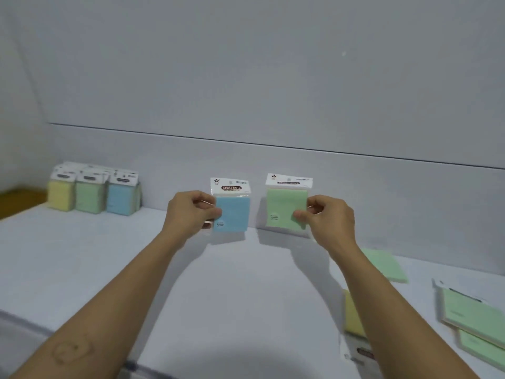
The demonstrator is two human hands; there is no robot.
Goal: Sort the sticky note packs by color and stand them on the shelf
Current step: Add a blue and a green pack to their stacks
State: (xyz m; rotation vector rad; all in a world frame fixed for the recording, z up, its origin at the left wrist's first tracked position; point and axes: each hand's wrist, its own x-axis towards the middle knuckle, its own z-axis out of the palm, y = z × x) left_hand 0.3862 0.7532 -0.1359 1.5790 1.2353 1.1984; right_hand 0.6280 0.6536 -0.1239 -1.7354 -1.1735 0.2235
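While left hand (191, 212) pinches blue pack (234, 213), right hand (331, 218) — green pack (282, 205), upright

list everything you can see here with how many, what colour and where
blue pack: 1, blue, upright mid-shelf near the wall
green pack: 1, green, upright just right of it
yellow row: 1 row, yellow, standing far left, pack count unclear
green row: 1 row, green, right of the yellow row
blue row: 1 row, blue, right of the green row
flat green pack: 1, green, lying behind the right forearm
edge green packs: 2, green, lying at the right edge
yellow pack: 1, yellow, lying partly hidden by the right forearm
shelf: 1, white
wall: 1, pale grey
left hand: pinches the blue pack
right hand: pinches the green pack
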